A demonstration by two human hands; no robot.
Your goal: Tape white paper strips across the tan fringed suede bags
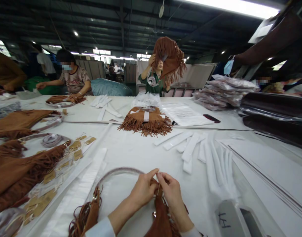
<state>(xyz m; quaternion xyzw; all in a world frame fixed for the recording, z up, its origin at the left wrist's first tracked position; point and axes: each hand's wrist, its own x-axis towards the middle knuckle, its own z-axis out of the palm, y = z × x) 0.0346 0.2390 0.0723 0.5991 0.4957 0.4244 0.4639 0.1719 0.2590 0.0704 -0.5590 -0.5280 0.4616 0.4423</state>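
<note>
My left hand (144, 187) and my right hand (170, 189) meet at the front middle of the table, fingers pinched together. Between their fingertips runs a thin pale string (158, 188); what hangs from it is hidden. Just below is a brown suede fringed bag (159, 215) with metal rings. Its curved handle (120, 170), wrapped in a pale covering, arcs out to the left. The bag's other fringed end (91, 212) lies left of my forearm, and my arms hide part of it.
Brown fringed bags (22, 164) and cardboard tags (49, 177) lie at left. White strips (188, 148) and a grey holder (227, 219) are at right. A folded fringed bag (146, 120) lies ahead. Across the table, one co-worker (153, 82) lifts a bag; another (75, 77) handles one.
</note>
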